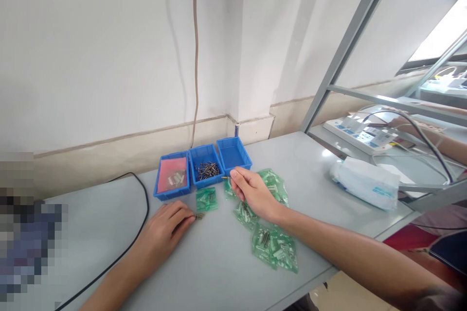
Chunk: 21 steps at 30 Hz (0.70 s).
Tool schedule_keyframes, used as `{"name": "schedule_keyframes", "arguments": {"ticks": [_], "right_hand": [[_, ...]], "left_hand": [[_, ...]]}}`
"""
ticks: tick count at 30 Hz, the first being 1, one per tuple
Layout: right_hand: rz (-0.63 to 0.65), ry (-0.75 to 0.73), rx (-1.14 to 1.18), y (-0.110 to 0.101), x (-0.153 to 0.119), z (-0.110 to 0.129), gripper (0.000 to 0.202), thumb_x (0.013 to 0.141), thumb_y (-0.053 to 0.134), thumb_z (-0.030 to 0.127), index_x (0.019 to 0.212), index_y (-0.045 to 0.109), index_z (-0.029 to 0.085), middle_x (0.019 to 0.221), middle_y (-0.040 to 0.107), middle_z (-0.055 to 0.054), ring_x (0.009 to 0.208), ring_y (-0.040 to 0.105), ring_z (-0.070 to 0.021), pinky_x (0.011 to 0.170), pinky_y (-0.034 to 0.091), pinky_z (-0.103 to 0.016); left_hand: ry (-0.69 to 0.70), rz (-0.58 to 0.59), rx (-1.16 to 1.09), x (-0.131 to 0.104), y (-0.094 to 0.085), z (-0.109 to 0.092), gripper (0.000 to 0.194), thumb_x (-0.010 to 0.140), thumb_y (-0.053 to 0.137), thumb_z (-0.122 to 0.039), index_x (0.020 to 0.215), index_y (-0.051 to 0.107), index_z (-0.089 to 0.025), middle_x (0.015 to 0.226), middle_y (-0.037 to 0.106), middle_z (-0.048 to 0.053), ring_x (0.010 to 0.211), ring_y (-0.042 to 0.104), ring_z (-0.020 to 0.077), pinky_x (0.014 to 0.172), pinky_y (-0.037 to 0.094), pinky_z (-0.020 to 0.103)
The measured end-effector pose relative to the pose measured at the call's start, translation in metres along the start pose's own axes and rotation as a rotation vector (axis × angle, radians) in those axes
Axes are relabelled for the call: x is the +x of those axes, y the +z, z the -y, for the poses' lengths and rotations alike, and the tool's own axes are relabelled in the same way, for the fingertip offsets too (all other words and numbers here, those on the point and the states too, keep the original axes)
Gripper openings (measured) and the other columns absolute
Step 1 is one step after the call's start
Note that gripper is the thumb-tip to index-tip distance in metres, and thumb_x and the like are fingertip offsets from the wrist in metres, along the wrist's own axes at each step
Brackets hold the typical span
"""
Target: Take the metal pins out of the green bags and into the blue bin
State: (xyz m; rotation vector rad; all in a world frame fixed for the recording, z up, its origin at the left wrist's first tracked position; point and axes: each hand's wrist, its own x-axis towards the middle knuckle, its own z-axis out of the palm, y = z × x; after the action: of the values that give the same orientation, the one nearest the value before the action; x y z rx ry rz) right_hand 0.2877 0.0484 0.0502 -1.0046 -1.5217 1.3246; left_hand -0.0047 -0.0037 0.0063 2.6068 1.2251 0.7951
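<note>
My left hand (pixel 168 226) rests on the grey table, its thumb and fingertips pinched on small metal screws (pixel 199 216). Above the table my right hand (pixel 251 192) pinches one thin brass-coloured screw (pixel 225 177) near the front of the blue bins. The middle blue bin (pixel 206 151) holds a heap of dark screws (pixel 207 170). In the left blue bin (pixel 172 196) lie a pink sheet and a clear bag of pale parts. Nothing shows inside the right blue bin (pixel 233 153). One small green bag (pixel 206 199) lies between my hands; several more green bags (pixel 275 248) lie around and below my right hand.
A black cable (pixel 146 204) curves across the table's left side. White plastic packaging (pixel 367 182) sits at the right, near a metal frame (pixel 337 63). Beyond it are a power strip (pixel 355 136) and another person's arm (pixel 434 138).
</note>
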Motion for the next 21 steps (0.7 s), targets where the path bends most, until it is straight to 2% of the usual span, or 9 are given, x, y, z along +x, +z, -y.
{"name": "schedule_keyframes", "arguments": {"ticks": [9,17,21], "right_hand": [[-0.023,-0.039,-0.039,0.0005,-0.0016,-0.001,0.037,0.106,0.055,0.056,0.089,0.054,0.023,0.062,0.042,0.007,0.054,0.034,-0.0126,0.052,0.029,-0.027],[0.004,-0.076,-0.044,0.001,-0.0035,-0.0018,0.026,0.103,0.064,0.049,0.097,0.057,0.024,0.073,0.045,0.006,0.062,0.038,-0.0132,0.056,0.03,-0.027],[0.004,-0.089,-0.057,0.0011,-0.0034,-0.0031,0.024,0.103,0.064,0.047,0.096,0.058,0.024,0.072,0.045,0.005,0.063,0.039,-0.0141,0.058,0.031,-0.027]], "left_hand": [[0.002,0.009,-0.004,0.0005,0.0004,0.0005,0.018,0.111,0.052,-0.032,0.11,0.069,-0.024,0.105,0.069,0.004,0.094,0.067,0.0195,0.086,0.052,0.031],[0.0,0.009,-0.007,-0.0001,0.0002,-0.0007,0.017,0.111,0.053,-0.031,0.11,0.069,-0.024,0.104,0.069,0.005,0.093,0.066,0.0195,0.086,0.052,0.032],[0.007,0.008,-0.012,0.0003,0.0002,-0.0007,0.017,0.112,0.053,-0.031,0.109,0.068,-0.024,0.104,0.069,0.005,0.092,0.065,0.0191,0.084,0.052,0.031]]}}
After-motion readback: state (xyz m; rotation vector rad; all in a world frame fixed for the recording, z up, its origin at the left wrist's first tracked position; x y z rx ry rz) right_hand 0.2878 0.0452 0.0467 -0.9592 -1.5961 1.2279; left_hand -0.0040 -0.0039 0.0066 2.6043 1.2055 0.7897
